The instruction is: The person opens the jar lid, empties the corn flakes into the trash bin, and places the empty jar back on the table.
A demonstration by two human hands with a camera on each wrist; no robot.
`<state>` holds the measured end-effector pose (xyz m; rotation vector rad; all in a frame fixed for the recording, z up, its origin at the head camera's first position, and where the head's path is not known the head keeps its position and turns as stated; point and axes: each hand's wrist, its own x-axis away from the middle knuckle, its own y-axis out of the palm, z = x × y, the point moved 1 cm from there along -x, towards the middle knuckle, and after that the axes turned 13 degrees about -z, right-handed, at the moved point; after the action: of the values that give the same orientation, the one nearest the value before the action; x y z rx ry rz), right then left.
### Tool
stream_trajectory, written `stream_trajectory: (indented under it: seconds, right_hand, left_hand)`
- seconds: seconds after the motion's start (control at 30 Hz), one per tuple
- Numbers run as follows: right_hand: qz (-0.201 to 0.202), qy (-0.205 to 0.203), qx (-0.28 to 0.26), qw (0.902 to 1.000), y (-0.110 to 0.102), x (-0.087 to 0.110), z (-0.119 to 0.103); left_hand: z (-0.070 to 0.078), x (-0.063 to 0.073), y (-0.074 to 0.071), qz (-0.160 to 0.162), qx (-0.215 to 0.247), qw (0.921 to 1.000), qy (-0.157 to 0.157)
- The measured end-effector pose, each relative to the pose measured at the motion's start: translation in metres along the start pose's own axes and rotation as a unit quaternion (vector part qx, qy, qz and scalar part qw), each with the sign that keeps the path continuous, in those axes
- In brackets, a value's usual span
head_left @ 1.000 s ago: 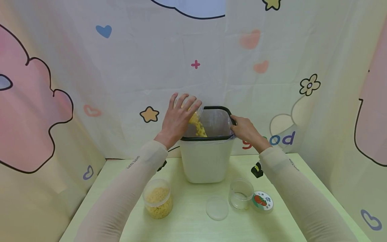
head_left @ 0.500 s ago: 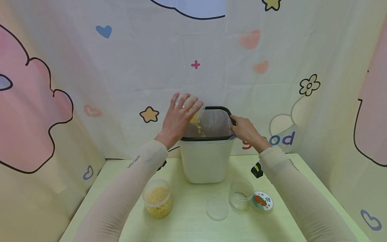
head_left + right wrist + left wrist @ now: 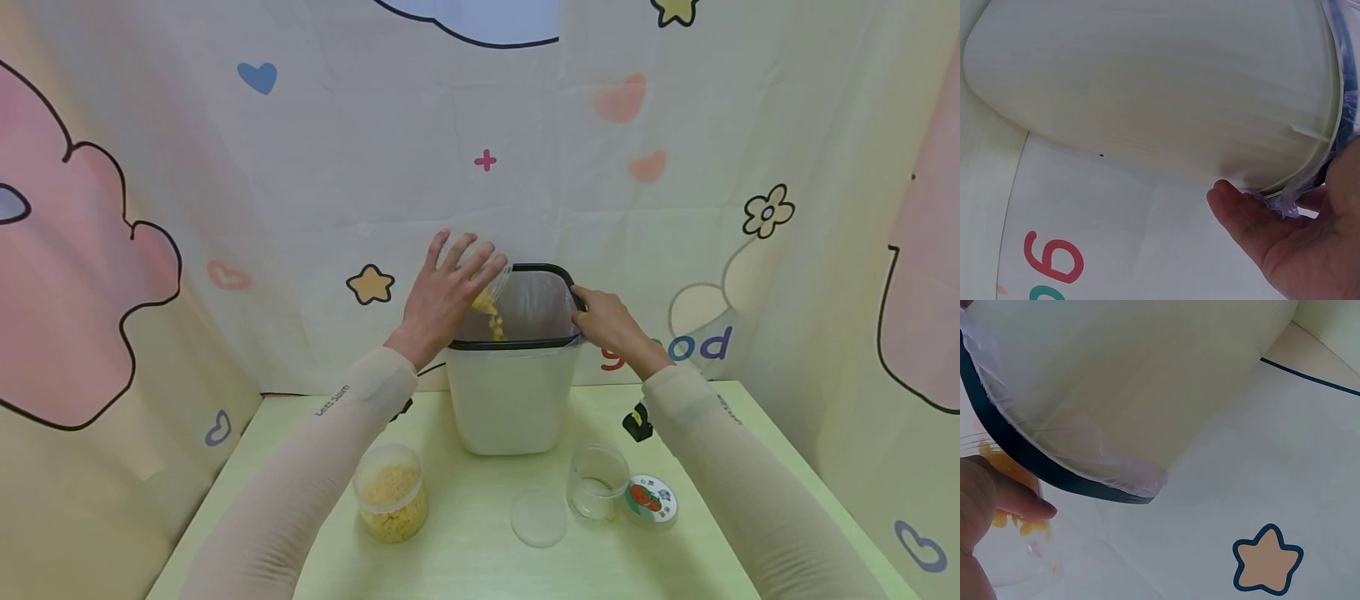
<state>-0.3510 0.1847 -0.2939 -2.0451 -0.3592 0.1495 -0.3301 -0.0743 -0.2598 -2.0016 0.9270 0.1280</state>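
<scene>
My left hand grips a clear plastic jar, tipped over the left side of a white trash can. Yellow bits that look like corn kernels fall from its mouth into the can. In the left wrist view the thumb presses against the jar, with some yellow bits still inside. The can has a black rim and a thin clear bag lining it. On the right side, my right hand grips that rim, the fingers outside against the bag's edge.
A clear tub of yellowish crumbs stands at the front left. Front right are a flat translucent lid, a clear jar and a round lid with a tomato picture. A printed curtain hangs close behind the can.
The left hand tilts the jar slightly further and shifts a little to the right. The stream of yellow bits has grown thinner. My right hand stays on the rim.
</scene>
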Motion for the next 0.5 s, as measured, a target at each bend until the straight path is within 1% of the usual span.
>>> stream_trajectory:
  seconds: [0.13,0.37,0.5]
  right_hand:
    - [0.0,0.001,0.001,1.0,-0.0005,0.0007,-0.0011]
    - [0.001,0.002,0.003,1.0,-0.0005,-0.0005,-0.0012]
    - [0.0,0.002,0.001,1.0,-0.0005,0.0,-0.0013]
  left_hand:
    - [0.0001,-0.0001,0.0001,-0.005,-0.016,0.9998,0.006]
    - [0.0001,-0.0003,0.0006,-0.001,-0.039,0.9992,0.013]
    - [-0.0001,0.0001,0.0008,-0.011,-0.06,0.998,0.019]
